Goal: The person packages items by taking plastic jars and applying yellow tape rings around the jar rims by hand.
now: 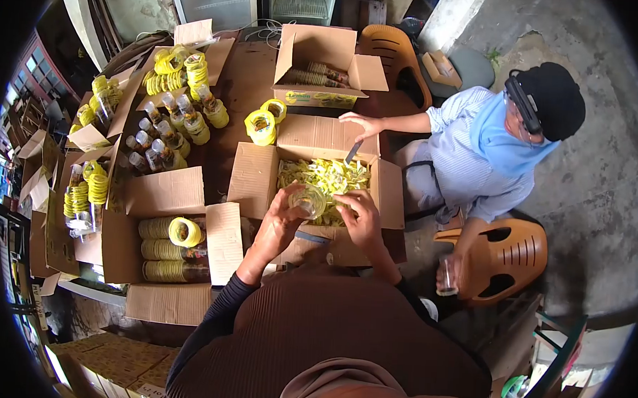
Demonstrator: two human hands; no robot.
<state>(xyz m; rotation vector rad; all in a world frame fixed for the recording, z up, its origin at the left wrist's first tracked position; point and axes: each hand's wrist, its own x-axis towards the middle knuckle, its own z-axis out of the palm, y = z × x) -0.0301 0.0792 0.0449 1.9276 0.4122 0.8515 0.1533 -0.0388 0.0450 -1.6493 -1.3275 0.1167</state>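
My left hand (pixel 279 224) is closed around a clear, round cup (pixel 307 200), its mouth tilted up toward me. Close to the cup's right side is my right hand (pixel 362 221), its thumb and fingertips drawn together; whatever they hold, if anything, is too small to make out. Both hands are over the near side of an open cardboard box (pixel 252 173). Many small yellow-green wrapped pieces (pixel 341 175) lie loose in that box. Two yellow-rimmed containers (pixel 261 127) stand by its far left corner.
At the right sits a co-worker (pixel 478 142), one hand near a dark flat strip (pixel 353 152) at the box, the other holding a clear cup (pixel 446 277). Boxes of stacked yellow-rimmed containers (pixel 174 249) stand left; another box (pixel 318 46) is behind. An orange chair (pixel 512 261) stands right.
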